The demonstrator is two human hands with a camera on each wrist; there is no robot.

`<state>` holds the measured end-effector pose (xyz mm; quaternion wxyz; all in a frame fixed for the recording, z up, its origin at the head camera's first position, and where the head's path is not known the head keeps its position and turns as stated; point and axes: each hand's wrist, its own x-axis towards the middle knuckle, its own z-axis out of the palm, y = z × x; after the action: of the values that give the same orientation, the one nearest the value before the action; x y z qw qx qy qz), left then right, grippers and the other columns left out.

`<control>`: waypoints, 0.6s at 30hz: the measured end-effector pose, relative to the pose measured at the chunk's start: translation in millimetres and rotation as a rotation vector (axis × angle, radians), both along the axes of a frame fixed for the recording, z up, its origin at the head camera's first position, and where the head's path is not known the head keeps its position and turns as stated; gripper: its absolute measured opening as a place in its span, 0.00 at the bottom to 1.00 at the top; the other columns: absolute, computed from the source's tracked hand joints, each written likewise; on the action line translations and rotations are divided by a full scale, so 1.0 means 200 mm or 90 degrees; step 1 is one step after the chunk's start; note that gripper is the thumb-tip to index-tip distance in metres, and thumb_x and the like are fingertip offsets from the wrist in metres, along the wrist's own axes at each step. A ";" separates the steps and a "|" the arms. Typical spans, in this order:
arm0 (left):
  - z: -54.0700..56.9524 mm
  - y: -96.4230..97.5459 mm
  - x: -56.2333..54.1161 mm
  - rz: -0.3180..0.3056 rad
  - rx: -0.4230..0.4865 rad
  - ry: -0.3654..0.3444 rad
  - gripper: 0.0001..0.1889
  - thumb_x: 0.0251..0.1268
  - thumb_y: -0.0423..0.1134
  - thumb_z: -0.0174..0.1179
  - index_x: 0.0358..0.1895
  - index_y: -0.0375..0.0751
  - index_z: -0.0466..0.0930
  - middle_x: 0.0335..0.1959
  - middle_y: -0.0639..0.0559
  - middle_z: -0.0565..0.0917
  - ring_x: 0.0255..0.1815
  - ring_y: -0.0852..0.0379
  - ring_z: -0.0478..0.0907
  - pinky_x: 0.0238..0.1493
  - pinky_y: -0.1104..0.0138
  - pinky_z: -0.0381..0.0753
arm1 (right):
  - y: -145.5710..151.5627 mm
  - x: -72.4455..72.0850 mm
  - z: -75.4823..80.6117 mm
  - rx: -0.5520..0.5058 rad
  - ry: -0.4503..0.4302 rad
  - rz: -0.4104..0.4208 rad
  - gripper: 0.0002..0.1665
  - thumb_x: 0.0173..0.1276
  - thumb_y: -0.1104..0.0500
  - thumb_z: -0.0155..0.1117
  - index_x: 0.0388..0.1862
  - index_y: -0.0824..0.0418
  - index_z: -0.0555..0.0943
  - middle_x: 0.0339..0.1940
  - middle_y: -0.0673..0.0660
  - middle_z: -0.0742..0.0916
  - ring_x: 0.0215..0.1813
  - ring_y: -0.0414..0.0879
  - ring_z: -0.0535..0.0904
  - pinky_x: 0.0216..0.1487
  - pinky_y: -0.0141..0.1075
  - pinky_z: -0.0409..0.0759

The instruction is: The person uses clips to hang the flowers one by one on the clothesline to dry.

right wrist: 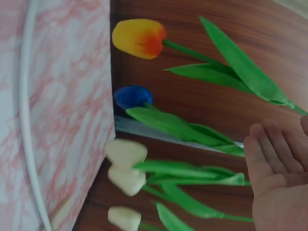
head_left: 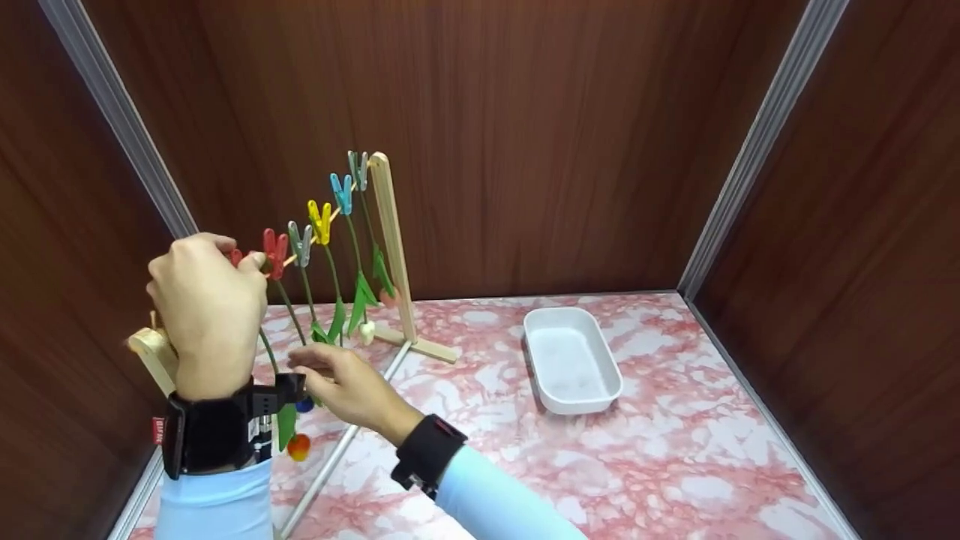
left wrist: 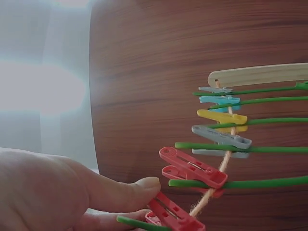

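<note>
My left hand (head_left: 210, 300) is up at the near end of a cord. Between thumb and finger it pinches the handles of a red clothespin (left wrist: 175, 216), which sits at a green stem's end. A second red clothespin (left wrist: 195, 168) is clipped just beyond. Lower down, my right hand (head_left: 352, 386) is beside the hanging stems, its fingers extended and the palm bare in the right wrist view. Near it hang, heads down, a yellow-orange tulip (right wrist: 137, 38), a blue tulip (right wrist: 132, 97) and several cream tulips (right wrist: 126, 179).
Grey, yellow (head_left: 320, 223) and blue (head_left: 342, 193) clothespins hold more stems along the cord. The cord runs to a wooden post (head_left: 394, 240); a white rod (head_left: 337, 450) joins the stand's feet. A white tray (head_left: 574, 360) sits to the right on the marbled table.
</note>
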<state>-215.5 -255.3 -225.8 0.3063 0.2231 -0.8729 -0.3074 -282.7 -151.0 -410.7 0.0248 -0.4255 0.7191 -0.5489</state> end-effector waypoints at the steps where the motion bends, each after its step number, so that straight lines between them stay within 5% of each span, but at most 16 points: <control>1: 0.00 0.00 0.00 -0.003 -0.003 0.001 0.22 0.72 0.43 0.63 0.62 0.32 0.82 0.54 0.32 0.85 0.54 0.28 0.81 0.57 0.40 0.79 | 0.02 0.00 -0.01 0.000 0.019 -0.005 0.16 0.80 0.64 0.56 0.62 0.66 0.80 0.57 0.57 0.88 0.56 0.33 0.82 0.58 0.23 0.77; 13: -0.02 0.01 -0.02 -0.023 -0.014 0.027 0.25 0.69 0.42 0.67 0.64 0.31 0.80 0.55 0.31 0.84 0.57 0.29 0.79 0.62 0.40 0.75 | 0.33 -0.08 -0.04 -0.062 0.096 -0.061 0.15 0.78 0.66 0.57 0.60 0.66 0.80 0.55 0.58 0.87 0.57 0.39 0.83 0.58 0.30 0.81; 18: -0.03 0.04 -0.03 -0.014 -0.068 0.173 0.25 0.67 0.42 0.69 0.62 0.30 0.80 0.59 0.33 0.82 0.64 0.31 0.75 0.70 0.44 0.68 | 0.48 -0.19 0.03 -0.079 0.115 -0.135 0.13 0.76 0.66 0.59 0.56 0.65 0.82 0.53 0.57 0.88 0.53 0.43 0.84 0.54 0.33 0.83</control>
<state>-221.3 -247.5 -230.9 0.4295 0.1534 -0.8409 -0.2914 -319.8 -55.5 -404.3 -0.1246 -0.3953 0.7239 -0.5516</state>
